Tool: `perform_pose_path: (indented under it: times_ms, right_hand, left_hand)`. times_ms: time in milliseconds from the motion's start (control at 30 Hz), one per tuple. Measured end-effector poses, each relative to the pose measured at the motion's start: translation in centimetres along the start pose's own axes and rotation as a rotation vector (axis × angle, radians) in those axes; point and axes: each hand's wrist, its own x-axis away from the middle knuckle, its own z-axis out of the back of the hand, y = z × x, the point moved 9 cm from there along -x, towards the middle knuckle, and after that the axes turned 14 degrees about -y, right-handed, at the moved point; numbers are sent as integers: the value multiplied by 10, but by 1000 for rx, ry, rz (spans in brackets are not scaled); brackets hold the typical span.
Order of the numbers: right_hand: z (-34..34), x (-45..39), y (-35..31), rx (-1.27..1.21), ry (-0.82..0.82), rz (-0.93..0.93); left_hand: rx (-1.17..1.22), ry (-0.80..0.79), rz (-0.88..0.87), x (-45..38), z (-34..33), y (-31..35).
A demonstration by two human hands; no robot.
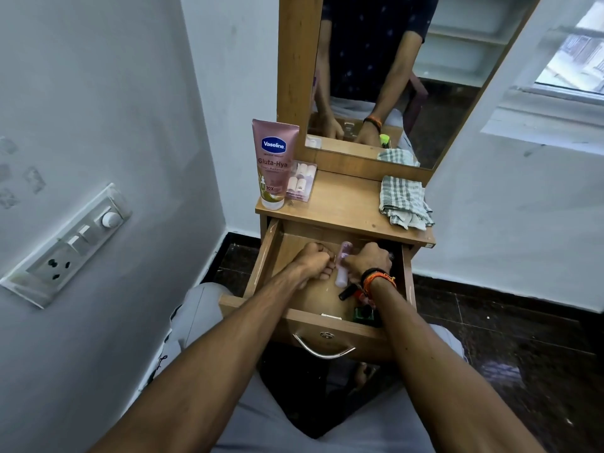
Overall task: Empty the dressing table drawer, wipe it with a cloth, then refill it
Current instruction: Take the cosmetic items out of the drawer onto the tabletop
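Head view: the drawer [261, 256] is pulled out toward the person and still holds things, so the emptying looks part done. Both hands are inside it. The left hand [315, 261] is curled into a fist; whether it holds anything small I cannot tell. The right hand [367, 259] has its fingers curled round a pale pink bottle [343, 268] lying near the drawer's middle. Nearer, at the right, lie a dark tube [348, 291] and a green bottle [364, 313]. On the tabletop, a lotion tube [274, 165] stands far left beside a clear pack [301, 184]; the cloth [405, 202] lies at the right, overhanging the edge.

Risks: the bottle could slip from a crowded two-handed lift. Setting it down carelessly could topple the upright lotion tube. A brushing forearm could drag the cloth off the edge.
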Motion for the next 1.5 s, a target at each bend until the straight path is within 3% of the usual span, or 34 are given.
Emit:
perform_pose_path:
  times_ms: [300, 467, 633, 867, 967, 1233, 1500]
  right_hand:
    - [-11, 11, -11, 161, 8, 26]
    - [-11, 17, -12, 144, 20, 40]
    - [-1, 25, -13, 50, 85, 97]
    - [15, 34, -28, -82, 68, 271]
    - [25, 37, -36, -142, 97, 299]
    - [33, 43, -44, -393, 58, 433]
    - [11, 39, -53, -424, -109, 553]
  left_hand:
    - [-3, 26, -28, 6, 18, 2]
    - [-161, 117, -125, 14, 36, 14]
    - [-432, 108, -279, 25, 37, 30]
    - [-712, 138, -422, 42, 28, 45]
    - [-619, 148, -487, 49, 30, 51]
    - [-320, 8, -455, 54, 32, 47]
    - [14, 20, -464, 66, 34, 49]
